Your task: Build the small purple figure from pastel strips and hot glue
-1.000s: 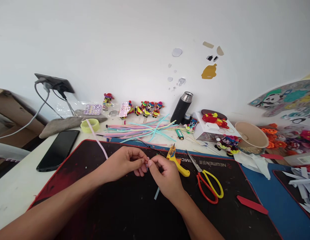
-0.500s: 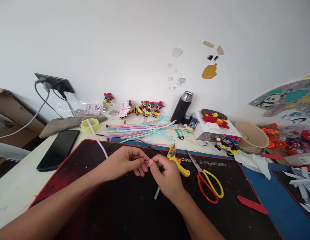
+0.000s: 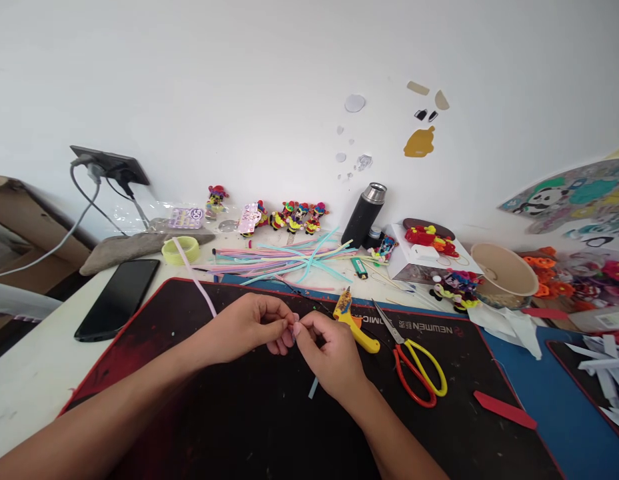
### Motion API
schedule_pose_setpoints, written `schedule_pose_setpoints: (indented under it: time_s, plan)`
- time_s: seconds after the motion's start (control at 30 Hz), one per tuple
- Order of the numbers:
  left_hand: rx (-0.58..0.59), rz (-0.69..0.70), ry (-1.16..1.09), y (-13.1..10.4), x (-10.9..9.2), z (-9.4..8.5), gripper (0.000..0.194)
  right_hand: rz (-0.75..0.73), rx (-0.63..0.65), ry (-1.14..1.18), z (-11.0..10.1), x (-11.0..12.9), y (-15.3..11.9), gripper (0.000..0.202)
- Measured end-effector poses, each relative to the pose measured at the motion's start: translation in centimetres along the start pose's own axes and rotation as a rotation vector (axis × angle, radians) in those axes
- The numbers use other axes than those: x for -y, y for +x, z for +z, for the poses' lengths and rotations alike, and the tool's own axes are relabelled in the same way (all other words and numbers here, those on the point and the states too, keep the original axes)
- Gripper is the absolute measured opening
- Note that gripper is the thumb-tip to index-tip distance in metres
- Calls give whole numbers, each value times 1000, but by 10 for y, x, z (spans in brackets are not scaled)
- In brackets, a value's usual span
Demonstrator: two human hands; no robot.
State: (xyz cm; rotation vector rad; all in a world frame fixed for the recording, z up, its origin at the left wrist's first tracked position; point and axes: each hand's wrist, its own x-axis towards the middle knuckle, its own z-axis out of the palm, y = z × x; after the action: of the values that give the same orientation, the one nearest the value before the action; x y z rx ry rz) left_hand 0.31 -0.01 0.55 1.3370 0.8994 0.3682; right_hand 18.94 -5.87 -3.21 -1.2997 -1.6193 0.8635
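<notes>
My left hand and my right hand meet over the dark mat, thumbs and fingertips pinched close together. Between them is a small, mostly hidden bit of a pale blue strip, whose end sticks out below my right hand. How the strip is bent at the fingertips is too small to tell. A lilac strip runs from the table edge to behind my left wrist. Right of my right hand lie a yellow glue gun and scissors with red and yellow handles.
Several pastel strips are piled behind the mat. A black phone and a yellow tape roll lie left. At the back stands a black flask. A beige bowl and a red stick are at right.
My fingertips have shifted very slightly to the left, still pinched together. Nothing else on the table has visibly moved.
</notes>
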Motion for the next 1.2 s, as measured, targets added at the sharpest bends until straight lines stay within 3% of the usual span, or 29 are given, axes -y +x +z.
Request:
schedule_pose_setpoints:
  time_s: [0.4, 0.67, 1.07, 1.2]
  plan:
    - [26, 23, -74, 4, 6, -5, 22, 27, -13, 12, -2, -3, 2, 28]
    - [18, 77, -69, 2, 2, -4, 31, 139, -26, 222, -4, -8, 2, 31]
    - [-117, 189, 67, 0, 5, 0, 25, 199, 22, 379, -2, -7, 2, 35]
    - [-185, 214, 62, 2, 5, -4, 28, 249, -25, 513, -5, -8, 5, 38]
